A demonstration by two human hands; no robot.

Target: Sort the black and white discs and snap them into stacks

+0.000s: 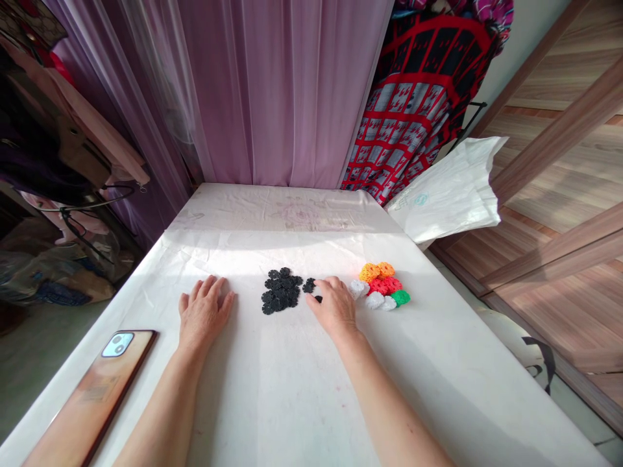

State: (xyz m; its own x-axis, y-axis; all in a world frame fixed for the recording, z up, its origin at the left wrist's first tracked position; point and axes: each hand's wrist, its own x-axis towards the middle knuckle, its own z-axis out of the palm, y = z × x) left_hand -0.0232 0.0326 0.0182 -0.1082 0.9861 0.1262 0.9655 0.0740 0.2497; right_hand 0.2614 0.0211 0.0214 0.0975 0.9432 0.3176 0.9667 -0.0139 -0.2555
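My left hand (203, 310) rests palm down on the white-covered table (272, 389), its fingers spread and nothing in them. Right of it lies a pile of black plastic snowflake discs (281, 292). My right hand (335, 303) is lowered onto the tabletop just beyond that pile, thumb and forefinger apart. Beside its fingertips is a loose black disc (309, 285), and another (318, 299) shows partly between thumb and forefinger. To the right of this hand sit orange discs (370, 272), red discs (384, 285), white discs (376, 300) and a green disc (402, 298).
A phone (95, 389) lies face down near the table's left edge. A white bag (448, 194) leans at the right edge. Purple curtains (282, 91) hang behind the table, with a clothes rack (92, 201) at left and a wooden wardrobe (559, 194) at right.
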